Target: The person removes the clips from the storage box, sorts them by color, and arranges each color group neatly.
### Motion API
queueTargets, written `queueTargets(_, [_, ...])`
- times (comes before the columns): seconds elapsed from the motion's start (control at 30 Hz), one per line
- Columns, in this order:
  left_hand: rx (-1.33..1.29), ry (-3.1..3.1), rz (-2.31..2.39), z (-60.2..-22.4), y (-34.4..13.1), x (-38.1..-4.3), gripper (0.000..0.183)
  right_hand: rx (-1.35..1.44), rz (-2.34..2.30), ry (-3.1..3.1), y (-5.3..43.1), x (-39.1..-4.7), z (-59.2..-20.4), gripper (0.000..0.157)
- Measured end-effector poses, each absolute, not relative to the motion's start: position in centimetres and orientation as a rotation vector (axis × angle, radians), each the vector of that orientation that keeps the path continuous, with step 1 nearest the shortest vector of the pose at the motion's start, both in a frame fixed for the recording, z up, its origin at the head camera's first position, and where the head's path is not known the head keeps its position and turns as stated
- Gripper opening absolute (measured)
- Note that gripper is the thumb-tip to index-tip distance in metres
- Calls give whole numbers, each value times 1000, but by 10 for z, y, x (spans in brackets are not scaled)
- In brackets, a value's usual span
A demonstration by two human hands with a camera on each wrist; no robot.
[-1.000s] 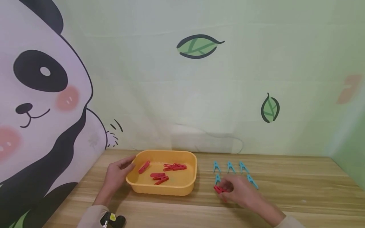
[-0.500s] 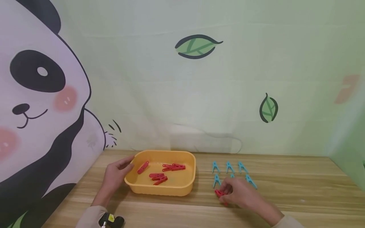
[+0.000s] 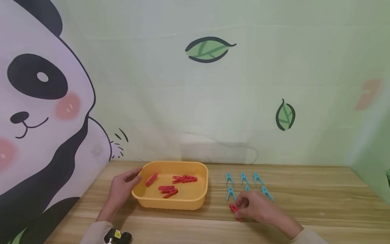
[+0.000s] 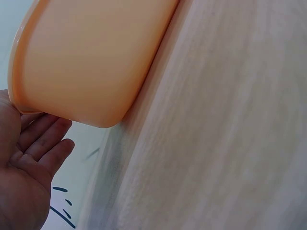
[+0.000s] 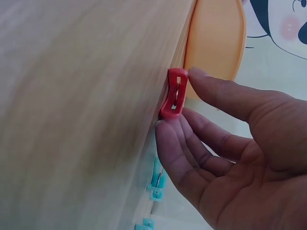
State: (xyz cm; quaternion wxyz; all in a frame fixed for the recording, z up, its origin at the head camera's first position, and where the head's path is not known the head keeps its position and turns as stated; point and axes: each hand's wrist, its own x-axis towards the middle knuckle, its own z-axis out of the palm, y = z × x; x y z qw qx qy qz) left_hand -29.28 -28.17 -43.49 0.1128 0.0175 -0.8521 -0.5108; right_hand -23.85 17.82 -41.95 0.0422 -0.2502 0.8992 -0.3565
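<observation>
My right hand (image 3: 257,206) pinches a red clothespin (image 5: 176,93) between thumb and index finger, one tip at each end of it. The clothespin is low over the wooden table, just in front of several blue clothespins (image 3: 230,194) laid in two rows. One blue clothespin of the nearer row is partly hidden by this hand. On the other side, my left hand (image 3: 122,186) rests against the left end of a yellow plastic basin (image 3: 170,204), its fingers loosely bent at the outer wall under the rim. Several red clothespins (image 3: 170,193) lie inside the basin.
The wooden table (image 3: 317,196) ends at the back against a pale green wall cloth (image 3: 146,84) with a printed panda (image 3: 39,101) and leaves. A black device (image 3: 117,236) is strapped on my left wrist. The basin stands left of the blue rows.
My right hand has turned the red clothespin from lying sideways to pointing more toward me, and drawn it slightly nearer. The left hand stays at the basin. The head view shifts slightly.
</observation>
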Motion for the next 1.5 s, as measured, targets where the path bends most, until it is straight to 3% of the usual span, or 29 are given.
queueTargets(0.8, [37,-2508,-1501,-436,-283,-293,43,-508,-1224,2659,167,-233,-420,18])
queueTargets(1.5, [51,-2518,-1507,-435,-282,-293,44,-458,-1335,2568,167,-235,-423,14])
